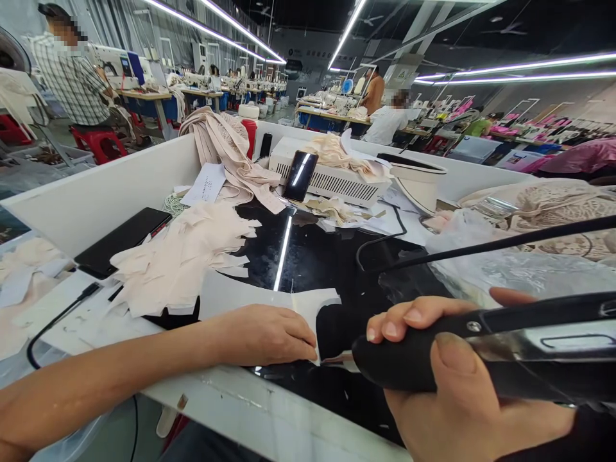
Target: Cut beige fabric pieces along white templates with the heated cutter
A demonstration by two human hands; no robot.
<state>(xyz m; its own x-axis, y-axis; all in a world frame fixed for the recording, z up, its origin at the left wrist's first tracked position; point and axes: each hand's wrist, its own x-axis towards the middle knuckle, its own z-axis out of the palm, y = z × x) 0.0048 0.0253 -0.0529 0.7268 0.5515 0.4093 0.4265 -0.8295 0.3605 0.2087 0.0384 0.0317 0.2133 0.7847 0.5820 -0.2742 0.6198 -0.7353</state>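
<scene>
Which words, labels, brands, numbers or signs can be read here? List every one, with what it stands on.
None can be read for certain.
White rectangular paper slip: printed lines, too small.
Pale lettering on the dark grey rear wall: too blurred.
Small yellow triangular sign on the pale pillar: too small.
Black and silver handheld tool in the right hand: no readable marking.

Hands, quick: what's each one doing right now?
Left hand: lying on the white sheet; whether it grips cannot be told.
Right hand: closed around the black tool.
</scene>
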